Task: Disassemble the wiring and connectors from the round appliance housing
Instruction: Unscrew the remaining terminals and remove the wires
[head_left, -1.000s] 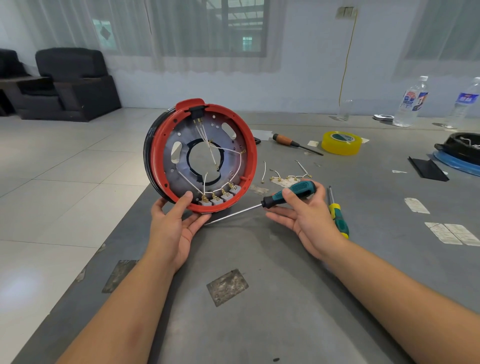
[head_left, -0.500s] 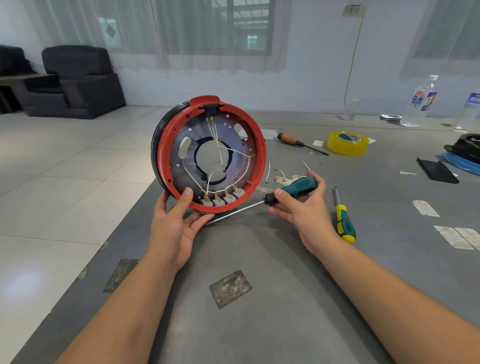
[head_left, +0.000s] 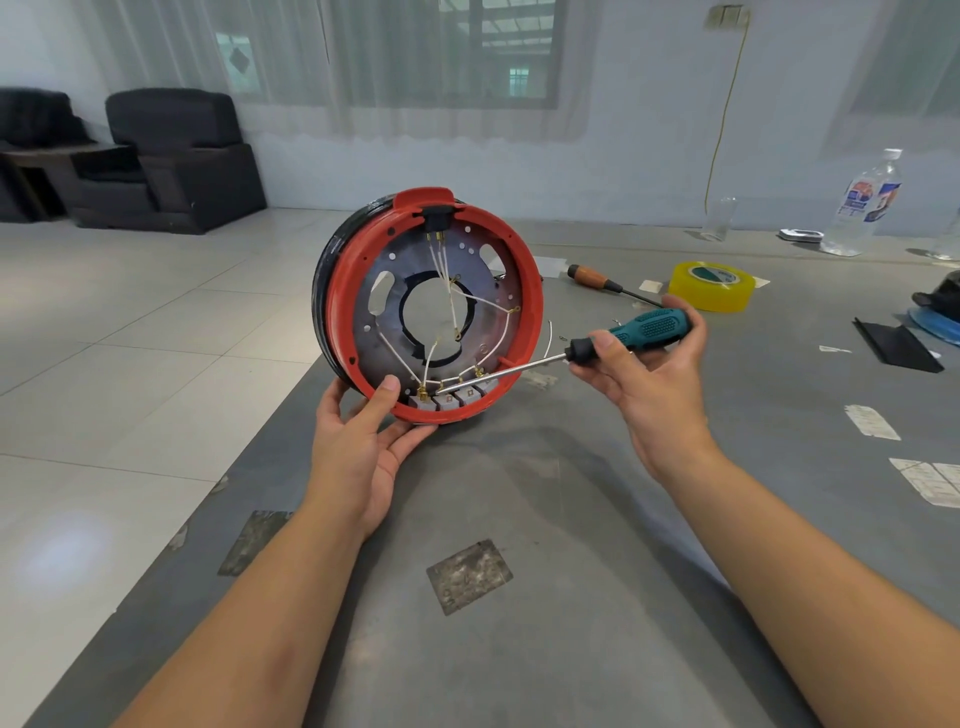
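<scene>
Tape roll behind teal screwdriver

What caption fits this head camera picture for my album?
Left hand props the round red housing upright; right hand aims a teal screwdriver at its connectors.

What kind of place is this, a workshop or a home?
Probably a makeshift work area in a plain room: tools lie on a grey table, namely a spare screwdriver and a tape roll, while dark armchairs stand on the tiled floor.
</scene>
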